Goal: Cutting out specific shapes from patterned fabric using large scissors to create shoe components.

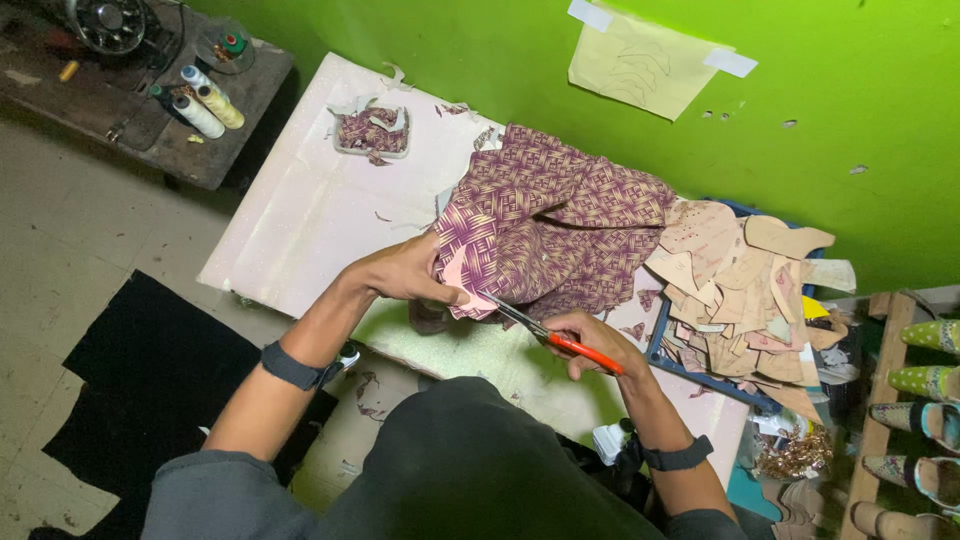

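The left hand (408, 272) is gripping the near edge of a purple and gold woven-pattern fabric (550, 225), its fingers curled shut over the cloth together with a pale pink pattern piece (458, 278) lying against the underside. The right hand (590, 342) is closing around the orange handles of a pair of scissors (548, 333), whose blades are pointing toward ten o'clock and meeting the fabric edge just beside the left thumb. The fabric is lying bunched on a pale pink surface (300, 215), spreading from the hands toward one o'clock. At three o'clock from the fabric, a heap of tan cardboard templates (740, 290) is filling a blue tray (700, 378), touching the cloth's right edge. At eleven o'clock on the surface, a small white dish (345, 148) is holding scraps of the same purple cloth. Further out at ten o'clock, thread spools (205, 102) are resting on a dark wooden bench (200, 160) near a sewing machine wheel (108, 22). A sheet of paper (640, 62) is hanging taped to the green wall (850, 110) at twelve o'clock. At four o'clock, decorated shoes (930, 380) are sitting in a row on a wooden rack (880, 400). A black mat (130, 370) is lying on the floor at eight o'clock.
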